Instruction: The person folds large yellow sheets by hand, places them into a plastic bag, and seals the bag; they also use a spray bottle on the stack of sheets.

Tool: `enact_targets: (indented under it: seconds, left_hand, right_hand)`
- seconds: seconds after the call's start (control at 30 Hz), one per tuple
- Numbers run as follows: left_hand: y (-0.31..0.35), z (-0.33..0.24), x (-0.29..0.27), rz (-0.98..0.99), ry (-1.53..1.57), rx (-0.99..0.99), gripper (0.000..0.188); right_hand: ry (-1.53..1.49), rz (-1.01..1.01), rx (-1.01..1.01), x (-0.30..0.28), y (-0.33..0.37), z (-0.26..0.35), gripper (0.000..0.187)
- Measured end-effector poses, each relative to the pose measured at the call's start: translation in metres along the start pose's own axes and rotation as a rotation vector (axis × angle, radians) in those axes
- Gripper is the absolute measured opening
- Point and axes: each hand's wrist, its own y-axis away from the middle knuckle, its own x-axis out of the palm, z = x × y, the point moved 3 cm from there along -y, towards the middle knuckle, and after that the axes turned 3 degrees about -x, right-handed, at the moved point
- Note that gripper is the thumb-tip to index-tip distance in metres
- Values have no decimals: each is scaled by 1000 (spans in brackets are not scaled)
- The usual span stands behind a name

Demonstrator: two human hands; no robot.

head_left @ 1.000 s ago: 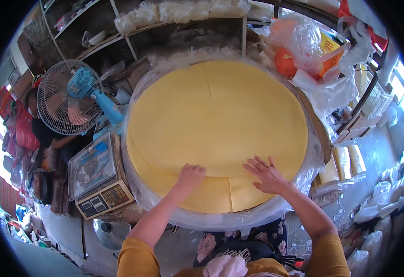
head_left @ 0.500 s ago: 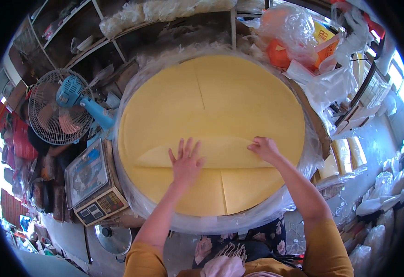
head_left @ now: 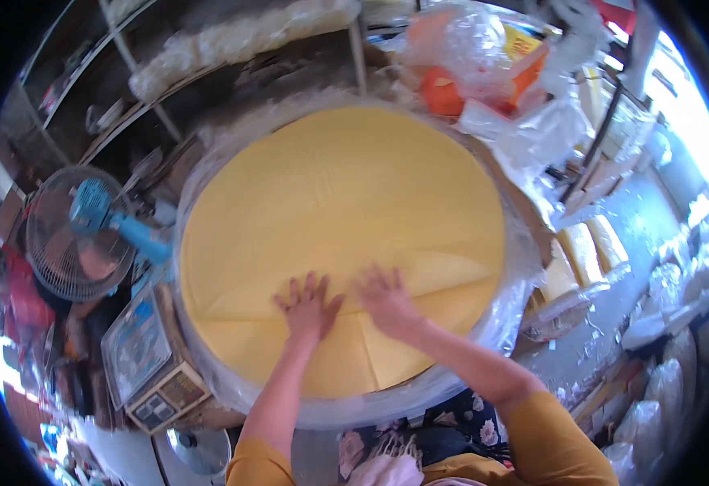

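Thin, round yellow sheets [head_left: 338, 186] lie in a wide stack in front of me. The top sheet's near part is folded over, and its fold line runs across below the middle. My left hand [head_left: 310, 309] presses flat on the sheet near this fold, its fingers spread. Just to its right rests my right hand [head_left: 388, 304], fingers stretched out and slightly blurred, palm down on the same sheet. To the right of that hand the folded layer rises in a loose crease. Nearer me, a straight seam shows in the layer beneath. Neither hand grips anything.
Clear plastic film [head_left: 354, 413] rings the stack. At the left stand a blue fan [head_left: 87, 227] and a weighing scale [head_left: 156, 356], with a lidded pot [head_left: 200, 445] below. Plastic bags [head_left: 459, 49] crowd the far right; wrapped yellow bundles [head_left: 581, 251] lie at the right.
My right hand has let go of the sheet's edge and moved left, flattening beside my left hand. The fold now slants on the right. The whole view has shifted a little.
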Motion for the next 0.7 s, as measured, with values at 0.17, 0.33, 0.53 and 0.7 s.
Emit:
enact_targets:
  seconds: [0.17,0.33,0.53,0.7]
  left_hand:
    - [2,15,7,-32,-6,-4,55]
    - [-1,102,7,-91,-131,-37,53]
    - [13,202,-8,-143,-116,-324,52]
    - [-22,200,-38,34,-139,-228,48]
  right_hand:
    - [-49,-20,80,15,11,-17,42]
    - [177,82,267,-13,51,-98,40]
    - [155,38,402,-26,82,-141,42]
    - [75,267,448,-56,46,-159,47]
